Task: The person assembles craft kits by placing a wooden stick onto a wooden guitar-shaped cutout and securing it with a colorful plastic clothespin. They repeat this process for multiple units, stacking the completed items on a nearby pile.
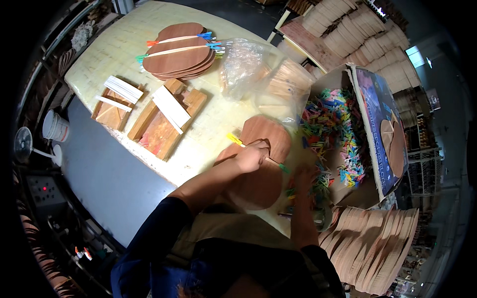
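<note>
In front of me lies a brown guitar-shaped wooden plate [261, 186]. A thin wooden strip [271, 161] crosses its waist, with a yellow clothespin [235, 139] at the left end and a green clothespin [283, 168] at the right. My left hand [252, 156] rests on the plate with fingers bent and closed over the strip, hiding its middle. My right hand [304, 178] is at the near side of the colourful clothespins [325, 121] by the cardboard box [343, 196]. Its fingers are dim and blurred, so their hold is unclear.
Clamped plates [176, 59] are stacked at the back of the pale table [94, 64]. Two wooden jigs, one a larger frame [171, 144], hold white strips. Plastic bags [243, 67] of strips lie centre-back. Curved wooden pieces [372, 243] stand at lower right.
</note>
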A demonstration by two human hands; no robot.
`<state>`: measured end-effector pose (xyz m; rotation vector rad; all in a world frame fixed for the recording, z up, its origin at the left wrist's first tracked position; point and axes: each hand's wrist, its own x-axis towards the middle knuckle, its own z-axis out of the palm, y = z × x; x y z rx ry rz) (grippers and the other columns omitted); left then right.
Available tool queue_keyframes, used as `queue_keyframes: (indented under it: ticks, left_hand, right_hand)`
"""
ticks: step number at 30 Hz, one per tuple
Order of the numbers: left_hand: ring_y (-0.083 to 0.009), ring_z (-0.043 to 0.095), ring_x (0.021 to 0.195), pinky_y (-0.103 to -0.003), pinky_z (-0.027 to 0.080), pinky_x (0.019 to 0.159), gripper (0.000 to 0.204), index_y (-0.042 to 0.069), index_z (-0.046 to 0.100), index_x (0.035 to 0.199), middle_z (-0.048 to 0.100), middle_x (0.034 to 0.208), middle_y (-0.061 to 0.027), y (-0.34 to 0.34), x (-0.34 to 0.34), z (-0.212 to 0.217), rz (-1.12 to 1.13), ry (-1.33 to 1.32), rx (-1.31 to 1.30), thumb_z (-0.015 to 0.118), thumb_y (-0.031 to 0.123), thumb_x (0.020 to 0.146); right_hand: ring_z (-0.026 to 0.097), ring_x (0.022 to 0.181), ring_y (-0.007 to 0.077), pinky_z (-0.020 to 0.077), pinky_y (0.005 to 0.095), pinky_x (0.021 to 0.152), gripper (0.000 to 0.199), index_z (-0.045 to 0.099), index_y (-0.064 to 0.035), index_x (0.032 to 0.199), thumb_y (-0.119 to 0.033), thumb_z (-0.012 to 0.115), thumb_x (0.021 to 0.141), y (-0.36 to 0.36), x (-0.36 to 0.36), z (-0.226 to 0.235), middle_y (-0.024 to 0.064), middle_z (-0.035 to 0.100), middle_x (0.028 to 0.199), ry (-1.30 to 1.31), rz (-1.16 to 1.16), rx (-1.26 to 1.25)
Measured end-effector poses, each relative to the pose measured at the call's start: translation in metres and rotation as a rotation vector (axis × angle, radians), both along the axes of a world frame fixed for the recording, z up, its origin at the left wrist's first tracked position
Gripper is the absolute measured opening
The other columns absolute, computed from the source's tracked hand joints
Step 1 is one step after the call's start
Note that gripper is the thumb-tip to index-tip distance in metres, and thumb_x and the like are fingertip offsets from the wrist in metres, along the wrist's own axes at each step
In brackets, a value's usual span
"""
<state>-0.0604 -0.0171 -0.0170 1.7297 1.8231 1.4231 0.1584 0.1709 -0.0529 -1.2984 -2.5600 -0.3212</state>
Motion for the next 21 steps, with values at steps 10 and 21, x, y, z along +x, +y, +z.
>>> queue_keyframes:
  ticks: [10, 21]
  left_hand:
    - [-0.0218, 0.058, 0.093, -0.032, 0.046, 0.082, 0.013, 0.002, 0.061, 0.099, 0.062, 0.098, -0.0109, -0.175, -0.132, 0.023, 1.104, -0.436, 0.23, 0.057, 0.007, 0.087]
    - [-0.0158, 0.059, 0.068, -0.026, 0.053, 0.056, 0.02, 0.007, 0.059, 0.099, 0.06, 0.08, -0.0039, -0.406, -0.379, -0.14, 1.443, -1.205, 0.706, 0.068, 0.014, 0.083]
  right_hand:
    - [0.05, 0.11, 0.0407, 0.0373, 0.0546, 0.093, 0.04, 0.055, -0.0075, 0.119, -0.032, 0.052, 0.088, -0.037, 0.023, -0.013, 0.0174, 0.055, 0.12, -0.136, 0.232, 0.14]
    - [0.056, 0.082, 0.0284, 0.045, 0.0404, 0.072, 0.03, 0.058, 0.0001, 0.111, -0.016, 0.053, 0.086, -0.049, 0.034, 0.006, 0.0147, 0.058, 0.094, 0.41, 0.287, -0.651]
